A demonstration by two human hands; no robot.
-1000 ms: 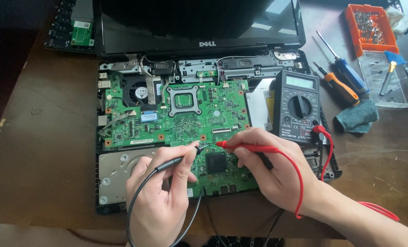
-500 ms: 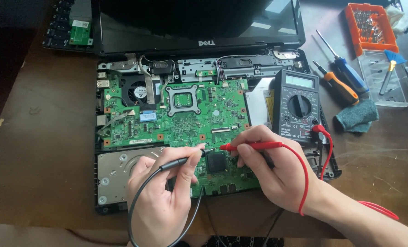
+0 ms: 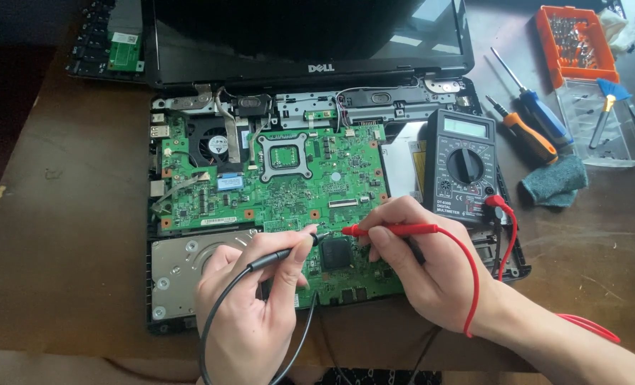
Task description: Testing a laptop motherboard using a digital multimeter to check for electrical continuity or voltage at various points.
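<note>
L hand (image 3: 250, 314) pinches black probe (image 3: 278, 255), R hand (image 3: 431, 267) grips red probe (image 3: 392, 229); both lie roughly horizontal, tips nearly meeting over green motherboard (image 3: 282, 185), just above the square black chip (image 3: 335, 253). Multimeter (image 3: 463, 165) sits right.

Soft daylight falls from above my view, glaring pale across the dark laptop screen (image 3: 303, 36). My table (image 3: 68, 214) stays dim at left. Everything looks sharp, with faint shadows under my hands.
</note>
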